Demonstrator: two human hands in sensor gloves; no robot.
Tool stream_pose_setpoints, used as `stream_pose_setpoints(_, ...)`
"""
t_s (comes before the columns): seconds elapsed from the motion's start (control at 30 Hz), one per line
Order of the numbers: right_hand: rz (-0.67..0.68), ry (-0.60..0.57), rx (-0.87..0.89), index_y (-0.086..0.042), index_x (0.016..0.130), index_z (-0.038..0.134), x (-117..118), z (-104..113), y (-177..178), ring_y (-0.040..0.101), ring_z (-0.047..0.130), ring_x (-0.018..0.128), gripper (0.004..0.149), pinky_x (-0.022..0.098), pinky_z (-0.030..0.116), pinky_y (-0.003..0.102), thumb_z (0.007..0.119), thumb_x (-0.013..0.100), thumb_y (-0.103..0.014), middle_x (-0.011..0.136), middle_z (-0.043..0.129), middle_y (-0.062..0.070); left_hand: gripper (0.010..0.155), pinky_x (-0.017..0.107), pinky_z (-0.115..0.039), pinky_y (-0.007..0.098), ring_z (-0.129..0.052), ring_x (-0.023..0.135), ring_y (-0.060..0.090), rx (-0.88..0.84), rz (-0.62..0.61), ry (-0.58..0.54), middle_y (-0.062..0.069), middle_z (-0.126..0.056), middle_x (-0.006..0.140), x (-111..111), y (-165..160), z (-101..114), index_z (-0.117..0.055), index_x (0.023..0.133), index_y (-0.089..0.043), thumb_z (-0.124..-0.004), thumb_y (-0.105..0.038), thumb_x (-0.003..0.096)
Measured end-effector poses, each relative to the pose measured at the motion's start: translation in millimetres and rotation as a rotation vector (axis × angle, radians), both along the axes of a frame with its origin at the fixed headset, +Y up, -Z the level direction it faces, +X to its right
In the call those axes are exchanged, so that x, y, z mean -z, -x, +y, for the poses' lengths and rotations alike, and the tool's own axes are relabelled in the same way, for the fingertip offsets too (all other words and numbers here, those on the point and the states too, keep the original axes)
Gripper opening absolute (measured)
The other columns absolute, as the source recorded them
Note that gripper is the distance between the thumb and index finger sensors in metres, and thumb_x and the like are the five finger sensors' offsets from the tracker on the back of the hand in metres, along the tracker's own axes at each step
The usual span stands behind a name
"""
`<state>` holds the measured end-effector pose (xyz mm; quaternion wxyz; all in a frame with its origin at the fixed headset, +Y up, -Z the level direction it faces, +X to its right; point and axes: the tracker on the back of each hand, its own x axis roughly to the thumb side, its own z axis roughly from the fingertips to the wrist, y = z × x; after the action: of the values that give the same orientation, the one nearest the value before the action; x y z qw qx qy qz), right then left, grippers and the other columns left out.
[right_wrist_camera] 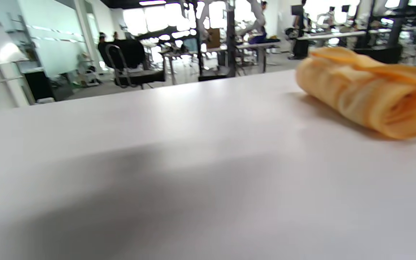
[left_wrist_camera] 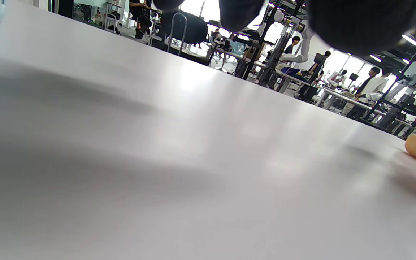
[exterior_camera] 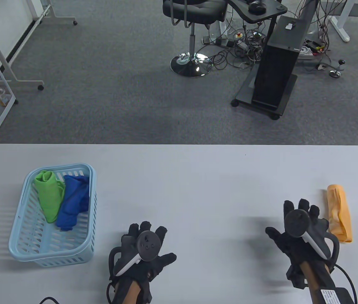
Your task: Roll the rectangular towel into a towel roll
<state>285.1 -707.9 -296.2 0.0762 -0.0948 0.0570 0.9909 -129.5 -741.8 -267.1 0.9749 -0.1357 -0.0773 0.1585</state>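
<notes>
The towel (exterior_camera: 339, 212) lies rolled at the right of the table view, an orange cloth tube running up and down the frame on the table (exterior_camera: 198, 177). In the right wrist view it sits at the upper right, soft and loosely wound, with a spiral of layers showing at its near end and a loose flap along its top. In the left wrist view only a blurred orange end shows at the right edge.

The right hand (exterior_camera: 302, 231), in a black glove with a round dark tracker on its back, is just left of the roll's lower half with its fingers spread and nothing in them; whether it touches the roll I cannot tell. The left hand (exterior_camera: 145, 250), gloved and fitted alike, is at lower centre, fingers splayed, holding nothing. A white label with small print sits on the right forearm, too small to read.

The table is smooth, matt, pale grey with rounded corners. At its left stands a basket (exterior_camera: 21, 228), pale blue slotted plastic, rectangular with rounded corners. In it lie a green cloth (exterior_camera: 49, 196) and a blue cloth (exterior_camera: 73, 202), both bunched, side by side and touching, in the upper half.

Beyond the table, on grey carpet, are a black chair (exterior_camera: 191, 19) on a chrome base and a black cabinet (exterior_camera: 280, 66) among tangled cables.
</notes>
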Motion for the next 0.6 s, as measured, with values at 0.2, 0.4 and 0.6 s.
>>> stream_pose_setpoints(0.2,0.119,-0.093,0.071,-0.039,0.102,0.018,-25,5,43,0.043,0.001,0.096,0.101,0.062,0.011,0.073,0.066,0.021,-0.075,0.105,-0.002,0.007,0.089,0.066,-0.030,0.076,-0.025,0.105,0.057,-0.005,-0.002,-0.010,0.021,-0.028,0.118,-1,-1,0,-0.046,0.112,-0.033,-0.071,-0.068,0.0341)
stream_pose_setpoints(0.4,0.147,-0.325,0.132,-0.033,0.103,0.037,-46,-7,54,0.046,0.026,0.100,0.102,0.065,0.032,0.076,0.075,0.017,-0.074,0.108,0.022,0.012,0.089,0.065,-0.030,0.078,-0.029,0.106,0.055,0.010,-0.006,-0.025,0.021,-0.031,0.118,-2,-5,-1,-0.048,0.112,-0.032,-0.071,-0.068,0.0341)
stream_pose_setpoints(0.6,0.143,-0.323,0.126,-0.031,0.103,0.039,-45,-13,48,0.043,0.033,0.101,0.101,0.068,0.036,0.072,0.075,0.018,-0.073,0.108,0.028,0.012,0.084,0.066,-0.031,0.078,-0.038,0.107,0.051,0.059,0.026,-0.096,0.020,-0.042,0.117,-3,-10,8,-0.054,0.110,-0.032,-0.072,-0.065,0.0352)
